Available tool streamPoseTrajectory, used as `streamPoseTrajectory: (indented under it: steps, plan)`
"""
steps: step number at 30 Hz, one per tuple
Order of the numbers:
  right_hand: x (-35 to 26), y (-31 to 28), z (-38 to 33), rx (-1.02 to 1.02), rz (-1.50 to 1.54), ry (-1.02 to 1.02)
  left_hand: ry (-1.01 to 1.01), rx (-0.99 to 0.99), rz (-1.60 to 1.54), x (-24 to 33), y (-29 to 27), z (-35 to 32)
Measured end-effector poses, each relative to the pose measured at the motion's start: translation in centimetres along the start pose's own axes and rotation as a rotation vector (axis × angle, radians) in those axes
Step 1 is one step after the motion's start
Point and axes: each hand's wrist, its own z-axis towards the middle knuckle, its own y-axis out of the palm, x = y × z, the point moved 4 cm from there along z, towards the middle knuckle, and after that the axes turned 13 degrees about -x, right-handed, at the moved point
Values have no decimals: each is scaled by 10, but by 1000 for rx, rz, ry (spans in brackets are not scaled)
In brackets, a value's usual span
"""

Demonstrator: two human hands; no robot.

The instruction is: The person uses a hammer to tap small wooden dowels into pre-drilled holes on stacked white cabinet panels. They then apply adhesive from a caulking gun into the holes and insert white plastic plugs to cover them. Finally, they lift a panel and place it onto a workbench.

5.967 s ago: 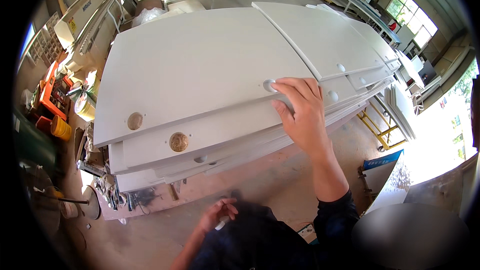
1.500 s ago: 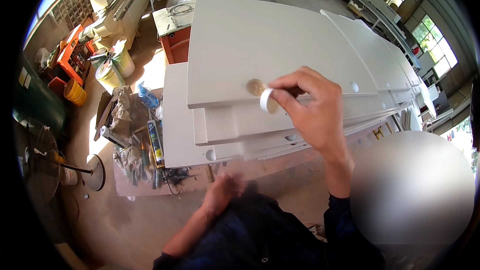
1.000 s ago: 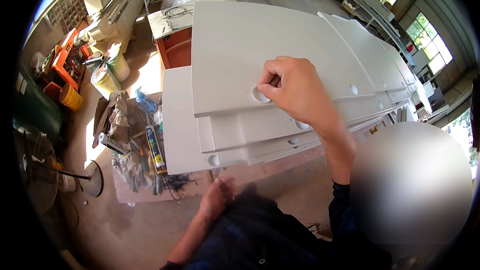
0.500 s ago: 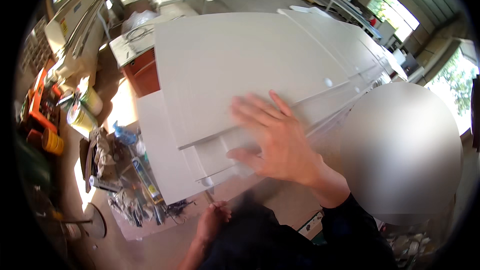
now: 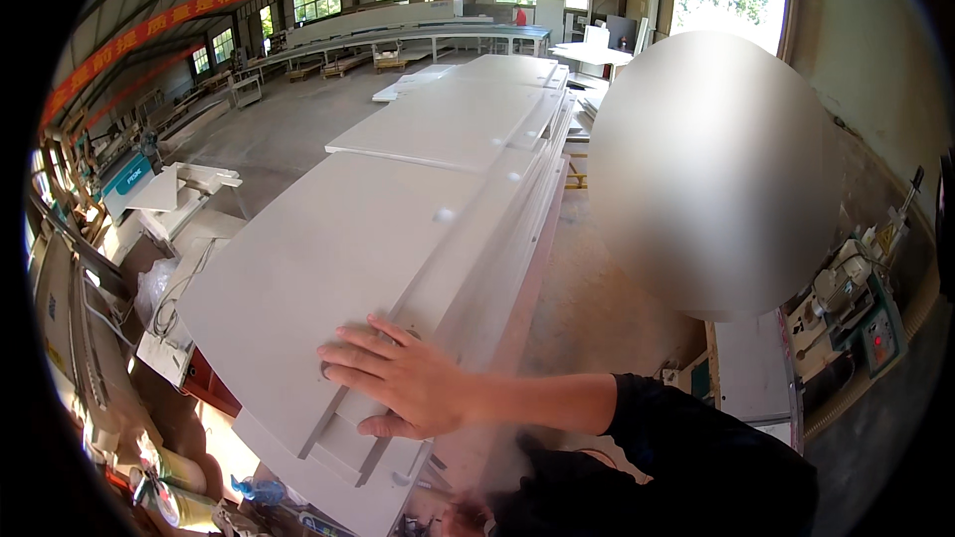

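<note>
My right hand (image 5: 406, 381) rests palm down on the near end of a stack of flat white panels (image 5: 328, 239), its fingers spread. The hand lies across the stepped edges of the top panel and the ones below, gripping nothing. Beside the panels' near corner, at the lower edge of the view, my left hand (image 5: 466, 515) is small and smeared, with its fingers not readable. Pale round spots (image 5: 444, 216) mark the panel faces.
More white panels (image 5: 438, 119) lie farther along the stack. Left stands a cluttered side table (image 5: 179, 328) with a cable. Buckets (image 5: 184, 502) sit at lower left. A machine with a control box (image 5: 875, 328) is at right. A large blurred patch hides part of the right side.
The view has swung up and to the right, showing more of the workshop. My right hand, moving before, now lies on the panel edges. My left hand has dropped to the view's lower edge.
</note>
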Motion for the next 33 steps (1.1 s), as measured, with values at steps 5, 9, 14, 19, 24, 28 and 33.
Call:
streamPoseTrajectory:
  steps: [5,9,14,19,24,28,33]
  plan:
    - [-15,-2,9,90,57,-96,345,106,126,42,3,-22]
    - [-3,-2,-5,160,94,-40,681,397,999,134,108,-62]
    - [16,-9,-23,222,291,-73,1174,866,1643,223,194,-52]
    - [177,-101,-59,416,238,74,940,1329,2225,253,168,-20]
    - [287,-119,-89,286,-49,8,1001,1214,1530,282,196,22]
    - [293,-95,-97,271,14,-92,1059,1378,1536,275,198,31]
    - [297,-97,-110,374,85,-255,1112,1515,1542,275,194,28]
